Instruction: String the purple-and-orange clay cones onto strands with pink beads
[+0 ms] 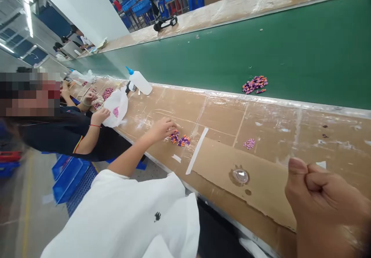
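My left hand [162,128] reaches out from a white sleeve over the brown cardboard-covered bench [269,123]. Its fingers are curled down onto a small heap of purple and orange pieces [180,139]; whatever they pinch is hidden. My right hand [321,200] is close to the camera at the lower right, closed in a fist with the thumb pressed on top, and nothing shows in it. A tiny pile of purple pieces [249,143] and a clear round dish [240,175] lie between the two hands.
A green conveyor belt [290,45] runs behind the bench, carrying a pile of purple-orange pieces [255,84]. A white squeeze bottle [140,81] lies at its edge. To the left a co-worker handles a white bag [116,107]. Blue crates [69,177] stand on the floor.
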Available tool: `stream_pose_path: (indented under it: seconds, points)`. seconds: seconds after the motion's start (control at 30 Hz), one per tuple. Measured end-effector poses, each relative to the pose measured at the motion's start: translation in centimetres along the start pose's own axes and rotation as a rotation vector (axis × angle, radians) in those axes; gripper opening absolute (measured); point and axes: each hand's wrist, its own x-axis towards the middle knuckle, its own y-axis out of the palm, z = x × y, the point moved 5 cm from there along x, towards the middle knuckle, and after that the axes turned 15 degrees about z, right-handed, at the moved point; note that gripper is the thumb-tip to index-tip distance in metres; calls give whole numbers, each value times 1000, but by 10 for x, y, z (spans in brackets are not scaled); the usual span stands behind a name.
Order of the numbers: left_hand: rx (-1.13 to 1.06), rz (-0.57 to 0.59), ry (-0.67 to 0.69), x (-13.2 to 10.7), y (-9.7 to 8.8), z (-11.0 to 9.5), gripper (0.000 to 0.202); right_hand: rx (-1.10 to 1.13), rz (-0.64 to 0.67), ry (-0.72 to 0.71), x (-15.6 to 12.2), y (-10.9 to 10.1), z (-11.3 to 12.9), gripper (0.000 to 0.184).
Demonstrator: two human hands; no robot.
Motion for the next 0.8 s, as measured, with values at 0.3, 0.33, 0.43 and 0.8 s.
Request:
stream_pose_path:
  seconds: [0.3, 0.33, 0.43, 0.8]
  points:
    - [-9, 51, -49, 13, 34, -40, 16, -36, -34, -159, 10, 10, 8, 55]
    - [-13, 54, -76, 14, 35, -39, 16, -43, -28, -152, 10, 10, 8, 54]
    - [-33, 76, -133, 17, 38, -35, 15, -58, -26, -139, 9, 10, 6, 53]
    - [-169, 128, -171, 22, 46, -42, 21, -70, -5, -119, 5, 14, -1, 50]
